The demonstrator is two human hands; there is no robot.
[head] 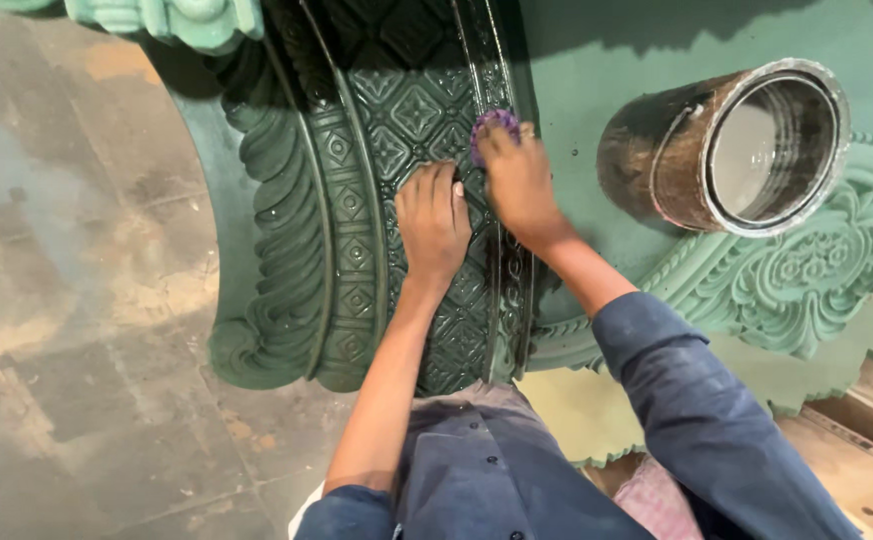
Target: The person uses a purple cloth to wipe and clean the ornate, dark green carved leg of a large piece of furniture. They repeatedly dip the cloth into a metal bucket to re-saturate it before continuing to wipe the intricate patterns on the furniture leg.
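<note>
both hands [433, 218] [519, 182] on green carved panel [412, 110]; purple pad [491, 124] in r.

Purple pad [494, 125] mostly hidden under right hand [519, 185]. Carved green panel [357, 200] cut off at top edge. Tin can [727, 145] contents unreadable.

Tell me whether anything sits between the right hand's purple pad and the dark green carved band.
Nothing visible does. The right hand presses the purple pad straight onto the dark green carved band. The left hand rests beside it on the same band, and the open tin lies off to the right.
</note>
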